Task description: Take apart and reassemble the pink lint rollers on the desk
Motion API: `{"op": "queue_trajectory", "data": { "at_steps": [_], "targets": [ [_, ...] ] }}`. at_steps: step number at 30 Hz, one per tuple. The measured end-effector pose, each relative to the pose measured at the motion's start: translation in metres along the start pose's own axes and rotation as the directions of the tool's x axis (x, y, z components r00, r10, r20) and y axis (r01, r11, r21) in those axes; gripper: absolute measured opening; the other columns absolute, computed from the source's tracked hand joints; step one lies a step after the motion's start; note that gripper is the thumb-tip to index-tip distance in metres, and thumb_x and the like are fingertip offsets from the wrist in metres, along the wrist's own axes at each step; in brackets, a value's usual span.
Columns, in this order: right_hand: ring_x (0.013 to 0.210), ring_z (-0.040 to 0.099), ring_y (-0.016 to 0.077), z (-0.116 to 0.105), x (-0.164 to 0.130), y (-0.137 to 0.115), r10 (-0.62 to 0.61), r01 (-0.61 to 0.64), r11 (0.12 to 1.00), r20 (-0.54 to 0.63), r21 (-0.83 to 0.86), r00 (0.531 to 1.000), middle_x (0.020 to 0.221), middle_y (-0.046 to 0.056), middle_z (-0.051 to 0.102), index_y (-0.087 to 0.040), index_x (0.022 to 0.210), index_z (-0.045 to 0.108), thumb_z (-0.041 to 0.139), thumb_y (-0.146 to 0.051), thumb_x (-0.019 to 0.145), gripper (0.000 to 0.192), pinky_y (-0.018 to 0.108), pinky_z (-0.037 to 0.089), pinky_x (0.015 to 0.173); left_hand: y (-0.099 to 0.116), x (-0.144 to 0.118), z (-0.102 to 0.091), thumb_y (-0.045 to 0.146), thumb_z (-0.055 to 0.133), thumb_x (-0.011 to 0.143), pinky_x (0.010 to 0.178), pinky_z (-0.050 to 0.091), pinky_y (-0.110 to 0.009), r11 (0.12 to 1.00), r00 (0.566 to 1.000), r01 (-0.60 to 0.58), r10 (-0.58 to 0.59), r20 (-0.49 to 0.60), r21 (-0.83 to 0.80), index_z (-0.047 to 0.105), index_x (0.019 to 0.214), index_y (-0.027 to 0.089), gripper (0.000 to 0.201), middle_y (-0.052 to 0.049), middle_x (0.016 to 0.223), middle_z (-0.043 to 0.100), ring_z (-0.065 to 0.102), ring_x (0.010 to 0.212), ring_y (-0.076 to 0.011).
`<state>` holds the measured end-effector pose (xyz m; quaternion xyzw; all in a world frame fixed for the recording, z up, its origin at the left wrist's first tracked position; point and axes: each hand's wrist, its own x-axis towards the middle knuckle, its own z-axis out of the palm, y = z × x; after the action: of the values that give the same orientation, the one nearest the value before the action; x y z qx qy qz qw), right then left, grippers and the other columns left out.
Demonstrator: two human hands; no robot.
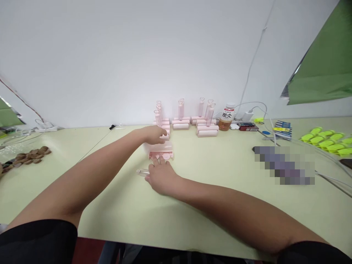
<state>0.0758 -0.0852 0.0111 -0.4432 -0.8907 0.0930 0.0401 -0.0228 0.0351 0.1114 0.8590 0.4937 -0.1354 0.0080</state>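
Reaching forward, I rest my right hand flat on the pale green table, fingers spread loose and holding nothing, fingertips touching the near edge of a pink open case. A small clear tube lies just beside that hand's thumb. The case is pale pink with round recesses in its near flap and a whitish body behind. Farther off, my left hand pinches the case's far upper edge. Beyond stand pink rollers, then a bottle at the far right.
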Motion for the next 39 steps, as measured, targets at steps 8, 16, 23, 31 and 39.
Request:
{"op": "queue_trajectory", "data": {
  "at_steps": [8,16,23,31,39],
  "targets": [
    [0.119,0.048,0.0374,-0.024,-0.054,0.027,-0.117,0.116,0.993,-0.105,-0.016,0.988,0.126,0.021,0.056,-0.009,0.109,0.062,0.044,-0.040,0.094,0.038,0.049,0.040,0.093,-0.040,-0.047,0.005,0.050,0.062,0.071,0.075,0.047,-0.031,0.945,0.958,0.284,-0.288,-0.003,-0.161,0.056,0.127,0.028,0.060,-0.008,0.125,0.062,0.063,0.098,-0.0275],
    [0.081,0.056,0.0235,-0.040,-0.094,0.057,-0.074,0.067,0.988,0.044,0.136,0.996,0.093,0.010,0.063,-0.019,0.087,0.053,0.042,-0.043,0.093,0.027,0.034,0.038,0.068,-0.045,-0.039,0.016,0.034,0.063,0.071,0.067,0.045,-0.029,0.928,0.945,0.292,-0.317,-0.079,-0.229,0.062,0.114,0.025,0.044,-0.007,0.115,0.066,0.064,0.090,-0.0256],
    [0.069,0.053,0.0188,-0.046,-0.104,0.088,0.092,-0.089,0.964,-0.002,0.249,0.996,0.082,0.005,0.062,-0.021,0.084,0.050,0.045,-0.045,0.092,0.026,0.028,0.032,0.057,-0.005,-0.053,0.007,0.043,0.063,0.074,0.086,0.045,-0.041,0.909,0.867,0.388,-0.417,-0.274,-0.155,0.049,0.132,0.019,0.064,-0.016,0.131,0.054,0.054,0.113,-0.0364],
    [0.062,0.047,0.0127,-0.049,-0.103,0.111,0.103,-0.028,0.818,-0.099,0.574,0.990,0.069,-0.003,0.052,-0.019,0.082,0.056,0.063,-0.042,0.081,0.024,0.025,0.033,0.056,0.125,-0.085,0.050,0.042,0.047,0.093,0.077,0.047,-0.036,0.921,0.892,-0.289,0.160,-0.422,-0.262,0.060,0.111,0.020,0.031,-0.008,0.103,0.065,0.061,0.093,-0.0247],
    [0.043,0.041,0.0078,-0.050,-0.096,0.132,0.196,-0.170,0.198,0.131,0.965,0.972,0.064,-0.001,0.057,-0.017,0.078,0.057,0.046,-0.065,0.086,0.050,0.022,0.032,0.039,0.081,-0.071,0.073,0.036,0.047,0.093,0.076,0.045,-0.030,0.775,0.836,-0.331,-0.023,-0.549,-0.538,0.057,0.109,0.022,0.024,-0.004,0.099,0.064,0.059,0.087,-0.0178]
  ]
}}
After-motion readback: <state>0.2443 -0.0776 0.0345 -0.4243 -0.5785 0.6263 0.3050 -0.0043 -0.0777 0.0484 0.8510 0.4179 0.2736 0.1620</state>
